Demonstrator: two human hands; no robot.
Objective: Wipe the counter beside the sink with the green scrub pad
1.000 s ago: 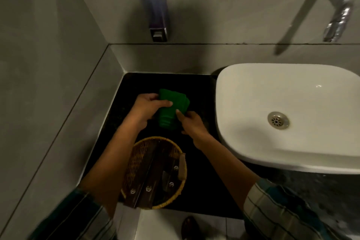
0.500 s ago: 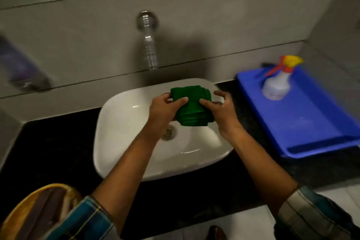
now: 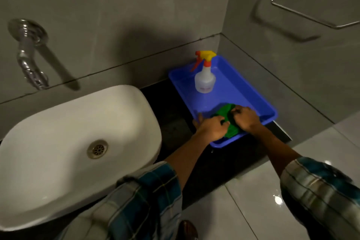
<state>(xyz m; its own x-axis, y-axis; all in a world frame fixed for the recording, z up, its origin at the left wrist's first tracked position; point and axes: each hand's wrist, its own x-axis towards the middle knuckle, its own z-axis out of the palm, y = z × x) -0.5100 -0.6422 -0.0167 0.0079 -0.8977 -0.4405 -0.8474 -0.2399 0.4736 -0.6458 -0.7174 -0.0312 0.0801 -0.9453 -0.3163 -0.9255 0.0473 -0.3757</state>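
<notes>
Both hands had carried the green scrub pad [image 3: 228, 121] from above the sink basin [image 3: 74, 142] to the near end of the blue tray [image 3: 261, 103].

Left hand [image 3: 211, 128] and right hand [image 3: 246, 118] were each curled closed on the folded pad, one at either side, holding it low inside the tray; whether it touched the tray floor could not be told. A white spray bottle [image 3: 204, 78] with a yellow and orange trigger stood upright at the tray's far end. The tray rested on the black counter [image 3: 171, 115] right of the basin, in the wall corner.
</notes>
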